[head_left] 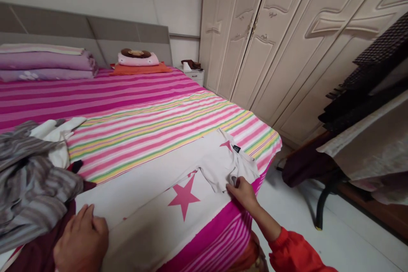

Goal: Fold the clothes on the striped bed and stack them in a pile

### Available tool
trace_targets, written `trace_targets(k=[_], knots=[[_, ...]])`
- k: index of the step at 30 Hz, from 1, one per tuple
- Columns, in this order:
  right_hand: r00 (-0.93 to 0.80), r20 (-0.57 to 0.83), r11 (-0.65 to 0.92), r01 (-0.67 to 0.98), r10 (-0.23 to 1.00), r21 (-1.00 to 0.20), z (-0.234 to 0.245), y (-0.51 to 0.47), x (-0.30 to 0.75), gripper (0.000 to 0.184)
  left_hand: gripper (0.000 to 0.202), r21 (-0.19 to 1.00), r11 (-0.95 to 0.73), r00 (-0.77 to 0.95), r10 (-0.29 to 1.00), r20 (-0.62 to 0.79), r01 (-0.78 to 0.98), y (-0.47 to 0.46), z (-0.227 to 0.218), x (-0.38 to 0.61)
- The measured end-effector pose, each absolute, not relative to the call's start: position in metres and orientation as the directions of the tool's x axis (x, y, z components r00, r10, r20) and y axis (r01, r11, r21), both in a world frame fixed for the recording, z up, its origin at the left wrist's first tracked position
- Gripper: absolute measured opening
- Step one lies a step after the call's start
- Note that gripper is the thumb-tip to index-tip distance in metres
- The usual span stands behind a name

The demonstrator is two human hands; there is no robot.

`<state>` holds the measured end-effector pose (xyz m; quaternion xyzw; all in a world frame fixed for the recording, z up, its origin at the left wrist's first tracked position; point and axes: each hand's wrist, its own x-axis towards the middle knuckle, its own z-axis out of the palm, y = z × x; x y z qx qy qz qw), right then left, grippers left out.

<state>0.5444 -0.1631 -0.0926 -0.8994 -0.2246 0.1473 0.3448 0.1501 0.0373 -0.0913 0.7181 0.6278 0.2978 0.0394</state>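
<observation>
A white T-shirt with pink stars [153, 195] lies spread flat along the near edge of the bed [134, 110]. My right hand [242, 191] pinches the folded sleeve of the shirt near the collar end, fingers closed on the cloth. My left hand [81, 240] rests at the shirt's other end, fingers curled and pressing on the hem. The right arm wears a red sleeve.
A heap of grey striped and dark red clothes [30, 182] lies at the left of the shirt. Folded purple quilts [44, 63] and an orange pillow [140, 68] sit by the headboard. Cream wardrobe doors [280, 34] stand right. A rack with hanging clothes [366, 127] stands on the floor.
</observation>
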Motion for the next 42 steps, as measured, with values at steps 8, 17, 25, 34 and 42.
trace_targets(k=[8, 17, 25, 34, 42], knots=[[0.698, -0.293, -0.301, -0.116, 0.653, -0.946, -0.055, -0.140, 0.553, 0.035, 0.050, 0.229, -0.248, 0.098, 0.849, 0.519, 0.941, 0.038, -0.096, 0.149], [0.614, -0.165, 0.018, -0.281, 0.772, -0.959, 0.003, -0.040, 0.562, 0.029, 0.049, 0.208, -0.209, 0.085, 0.870, 0.485, 0.956, 0.039, -0.093, 0.151], [0.820, 0.108, 0.077, 0.078, 0.562, -0.994, -0.050, -0.064, 0.532, 0.034, 0.048, 0.239, -0.128, 0.014, 0.905, 0.426, 0.963, 0.040, -0.096, 0.152], [0.648, 0.416, -0.212, 0.667, 0.638, -0.714, -0.066, -0.038, 0.508, 0.051, 0.051, 0.193, -0.161, 0.062, 0.898, 0.435, 0.968, 0.040, -0.094, 0.150], [0.131, 0.363, 0.144, 0.757, 0.923, -0.637, -0.073, -0.026, 0.500, 0.031, 0.051, 0.194, -0.223, 0.103, 0.867, 0.488, 0.955, 0.047, -0.110, 0.141]])
